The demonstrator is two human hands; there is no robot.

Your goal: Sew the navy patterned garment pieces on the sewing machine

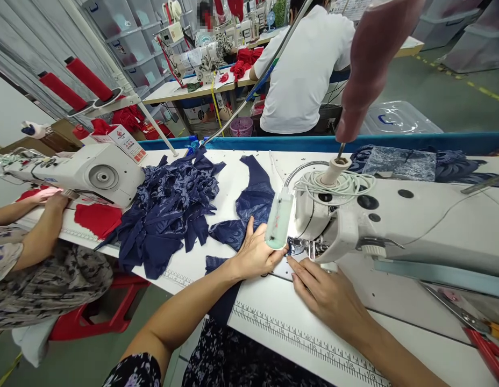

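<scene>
A navy fabric piece with patterned, lace-like panels (255, 196) lies on the white table to the left of the sewing machine (340, 228). My left hand (255, 251) is closed on its near end, close to the presser foot; a pale green plate (279, 220) on the machine hides some of the fingers. Beside the foot, my right hand (328, 287) rests palm down with fingers stretched, the index fingertip at a small navy bit of fabric under the needle area. More navy cloth (225, 301) hangs over the table's front edge below my left wrist.
Left of me sits a heap of navy cut pieces (169, 199). Beyond it, a co-worker's hands (51, 199) work at another machine (92, 172) with red fabric. Red-handled scissors (481, 344) lie at right. A printed ruler (301, 338) runs along the front edge.
</scene>
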